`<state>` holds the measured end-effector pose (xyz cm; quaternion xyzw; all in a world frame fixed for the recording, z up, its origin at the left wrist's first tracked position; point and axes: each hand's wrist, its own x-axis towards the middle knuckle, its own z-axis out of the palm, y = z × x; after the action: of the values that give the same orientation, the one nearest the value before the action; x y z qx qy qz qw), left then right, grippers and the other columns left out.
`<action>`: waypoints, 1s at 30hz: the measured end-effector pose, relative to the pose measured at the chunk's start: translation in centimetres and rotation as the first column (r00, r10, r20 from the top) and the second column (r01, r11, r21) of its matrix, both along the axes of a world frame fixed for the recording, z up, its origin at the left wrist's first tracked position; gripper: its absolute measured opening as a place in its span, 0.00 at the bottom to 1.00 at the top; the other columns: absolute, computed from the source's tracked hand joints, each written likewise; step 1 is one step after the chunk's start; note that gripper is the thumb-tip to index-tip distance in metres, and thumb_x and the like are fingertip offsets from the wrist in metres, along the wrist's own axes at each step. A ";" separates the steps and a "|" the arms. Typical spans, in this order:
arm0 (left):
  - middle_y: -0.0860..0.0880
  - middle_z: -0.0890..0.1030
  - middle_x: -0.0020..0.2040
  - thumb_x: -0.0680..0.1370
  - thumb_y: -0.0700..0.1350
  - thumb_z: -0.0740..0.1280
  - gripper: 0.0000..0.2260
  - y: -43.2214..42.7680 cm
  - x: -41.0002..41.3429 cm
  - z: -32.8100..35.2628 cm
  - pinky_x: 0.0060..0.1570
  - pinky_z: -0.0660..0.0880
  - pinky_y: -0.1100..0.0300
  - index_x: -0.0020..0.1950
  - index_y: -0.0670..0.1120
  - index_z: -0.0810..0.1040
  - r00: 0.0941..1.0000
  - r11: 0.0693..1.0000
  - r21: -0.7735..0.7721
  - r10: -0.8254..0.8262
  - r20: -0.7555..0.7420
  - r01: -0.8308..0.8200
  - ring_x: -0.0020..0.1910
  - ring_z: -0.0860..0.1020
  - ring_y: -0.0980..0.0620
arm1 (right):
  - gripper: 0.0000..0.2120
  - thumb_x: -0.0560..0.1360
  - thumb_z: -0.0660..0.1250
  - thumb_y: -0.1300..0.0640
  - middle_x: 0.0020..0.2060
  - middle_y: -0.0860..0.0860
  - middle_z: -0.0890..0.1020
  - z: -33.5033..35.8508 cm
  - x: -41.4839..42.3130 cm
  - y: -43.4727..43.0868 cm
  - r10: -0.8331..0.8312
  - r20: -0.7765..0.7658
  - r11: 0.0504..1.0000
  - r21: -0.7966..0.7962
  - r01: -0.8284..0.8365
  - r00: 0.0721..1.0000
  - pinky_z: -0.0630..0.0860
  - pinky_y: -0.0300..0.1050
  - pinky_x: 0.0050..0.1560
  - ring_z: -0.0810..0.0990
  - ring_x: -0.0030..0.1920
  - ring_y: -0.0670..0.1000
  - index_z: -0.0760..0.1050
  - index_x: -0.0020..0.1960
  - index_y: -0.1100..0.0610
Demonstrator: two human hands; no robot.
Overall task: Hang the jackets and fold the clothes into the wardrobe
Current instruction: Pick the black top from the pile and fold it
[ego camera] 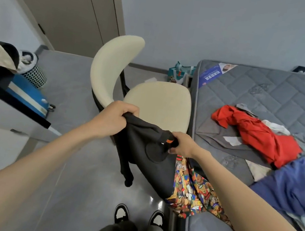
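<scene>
Left hand (118, 118): fist closed round a bunched top corner of the dark garment (146, 155), knuckles up, arm stretched out.
Right hand (182, 144): fingers curled, gripping the garment's other top corner, next to a small orange tag (167, 141).
Dark garment: held up in the air, its top edge stretched between the two hands. The rest hangs below them over the floor (78, 163). One sleeve (128, 178) dangles straight down under the left hand. There's a round patch on the front, just below the right hand.
Garment vs chair: hangs in front of the front edge of the cream chair (159, 104) seat. Can't tell if it touches.
Garment vs bed: its lower right part overlaps the bear-print cloth (195, 190) that drapes over the mattress (274, 92) edge.
On mattress: red garment (256, 133) lying crumpled on a gray cloth (216, 139), with a blue garment (293, 187) nearer the person. All lie right of the right hand, well apart from the held piece.
Person: standing, black-and-white shoes (122, 213) on the floor, below the hanging garment.
Left side: blue suitcase (27, 93) and a mesh basket (34, 74) stuffed with clothes, behind a dark shelf edge (8, 98).
Back: closed door (65, 4), and a bag (181, 73) on the floor by the mattress corner.
</scene>
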<state>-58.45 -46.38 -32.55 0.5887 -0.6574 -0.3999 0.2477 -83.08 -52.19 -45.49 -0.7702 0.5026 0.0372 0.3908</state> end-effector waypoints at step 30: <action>0.48 0.72 0.53 0.80 0.47 0.63 0.11 -26.2 -3.7 -10.6 0.51 0.67 0.56 0.59 0.44 0.66 0.963 0.963 0.160 0.187 0.196 -0.219 0.53 0.71 0.50 | 0.10 0.75 0.63 0.56 0.46 0.60 0.80 4.6 -13.7 -15.3 -0.491 -0.224 0.745 -0.610 0.272 0.842 0.68 0.53 0.45 0.77 0.50 0.64 0.71 0.55 0.57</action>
<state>-62.10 -72.54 -43.11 0.7067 -0.5741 -0.3756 0.1731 -96.80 -67.47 -40.85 -0.7062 0.7048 -0.0481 0.0469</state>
